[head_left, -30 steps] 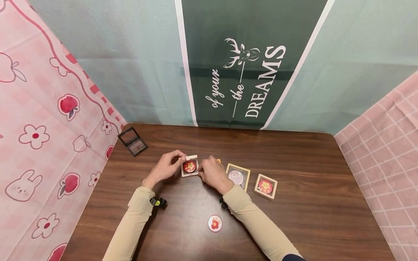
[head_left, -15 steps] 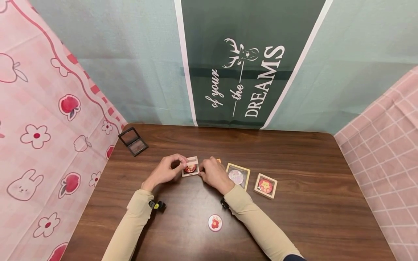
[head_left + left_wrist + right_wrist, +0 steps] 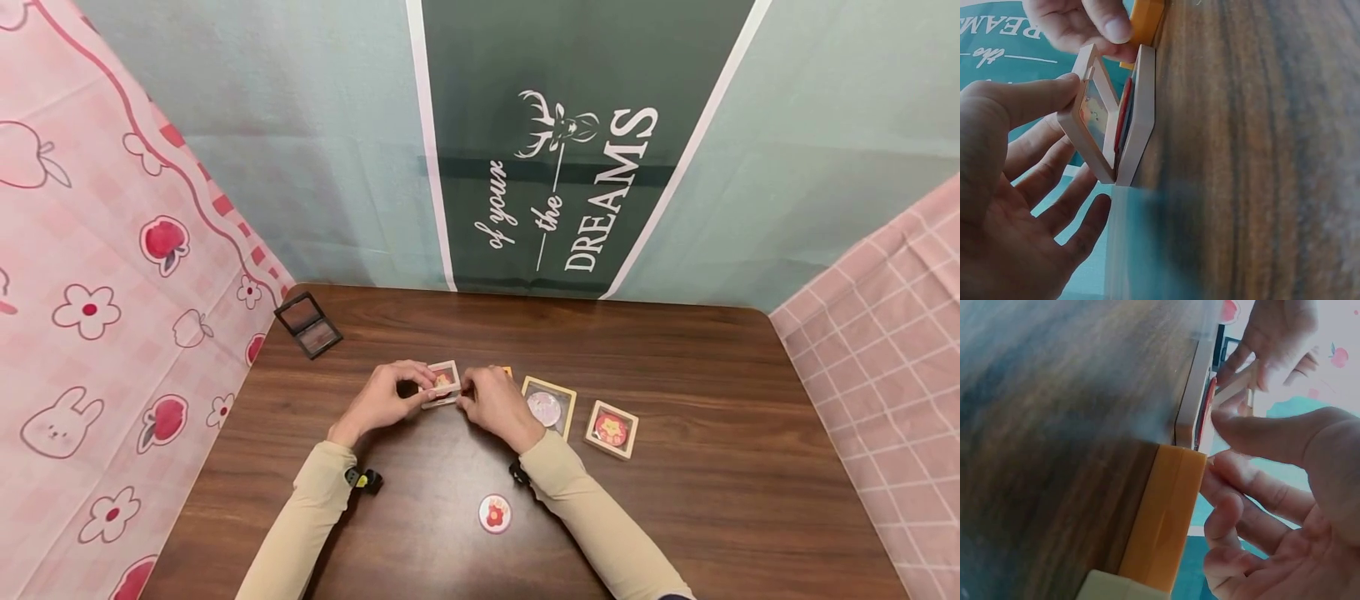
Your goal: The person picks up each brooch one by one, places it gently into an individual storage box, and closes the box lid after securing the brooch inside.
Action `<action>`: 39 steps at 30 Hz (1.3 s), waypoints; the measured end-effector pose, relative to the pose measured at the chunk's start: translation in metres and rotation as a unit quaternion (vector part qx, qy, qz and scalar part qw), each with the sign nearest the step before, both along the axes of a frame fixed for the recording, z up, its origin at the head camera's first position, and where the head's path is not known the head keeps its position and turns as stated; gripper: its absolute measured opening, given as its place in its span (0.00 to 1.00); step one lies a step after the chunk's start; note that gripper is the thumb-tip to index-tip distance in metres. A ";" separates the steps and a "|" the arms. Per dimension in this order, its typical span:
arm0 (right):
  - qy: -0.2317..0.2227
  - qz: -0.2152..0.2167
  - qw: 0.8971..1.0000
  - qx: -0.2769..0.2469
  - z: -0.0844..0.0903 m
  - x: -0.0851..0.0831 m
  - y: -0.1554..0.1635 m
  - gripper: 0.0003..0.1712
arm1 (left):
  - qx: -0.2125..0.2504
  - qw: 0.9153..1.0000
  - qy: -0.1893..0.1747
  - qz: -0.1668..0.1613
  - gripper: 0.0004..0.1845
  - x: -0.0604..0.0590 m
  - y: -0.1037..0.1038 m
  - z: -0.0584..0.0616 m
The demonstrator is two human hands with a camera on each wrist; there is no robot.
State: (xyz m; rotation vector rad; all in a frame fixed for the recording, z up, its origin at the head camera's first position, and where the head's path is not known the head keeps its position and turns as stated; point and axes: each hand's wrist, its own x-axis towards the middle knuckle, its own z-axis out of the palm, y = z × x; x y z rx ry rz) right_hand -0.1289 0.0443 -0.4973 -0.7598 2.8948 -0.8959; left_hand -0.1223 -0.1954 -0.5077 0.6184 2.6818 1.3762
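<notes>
In the head view my left hand (image 3: pixel 386 396) pinches the raised lid of a small cream display case (image 3: pixel 444 377) between thumb and fingers. The left wrist view shows that lid (image 3: pixel 1088 119) tilted above the base (image 3: pixel 1140 119). A red round badge (image 3: pixel 1124 115) lies inside the base. My right hand (image 3: pixel 501 406) is at the case's right edge, its thumb and bent fingers gripping the base's end in the right wrist view. Close to it stands an orange case (image 3: pixel 1163 512), mostly hidden from the head camera by the right hand.
Right of the hands lie a yellow-framed case (image 3: pixel 549 406) with a pale badge and a cream case (image 3: pixel 611 428) with a red flower badge. A loose round badge (image 3: pixel 494 513) lies nearer. An open black case (image 3: pixel 308 325) stands at the back left of the wooden table (image 3: pixel 712 517).
The left hand has tipped the cream case's lid from near upright forward over the red badge. The right hand has stayed at the case's right edge.
</notes>
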 end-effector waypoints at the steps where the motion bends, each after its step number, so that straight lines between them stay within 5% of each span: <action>1: -0.002 -0.001 1.000 -0.007 0.000 0.000 0.000 0.09 | -0.004 1.000 0.003 0.000 0.02 0.000 0.000 0.000; 8: 0.003 0.013 1.000 -0.022 -0.005 -0.001 0.000 0.17 | -0.030 0.999 0.036 -0.004 0.03 0.004 0.004 -0.001; 39: -0.012 0.018 0.999 -0.027 -0.006 -0.006 0.001 0.06 | -0.065 0.997 0.045 0.025 0.06 0.006 0.010 -0.010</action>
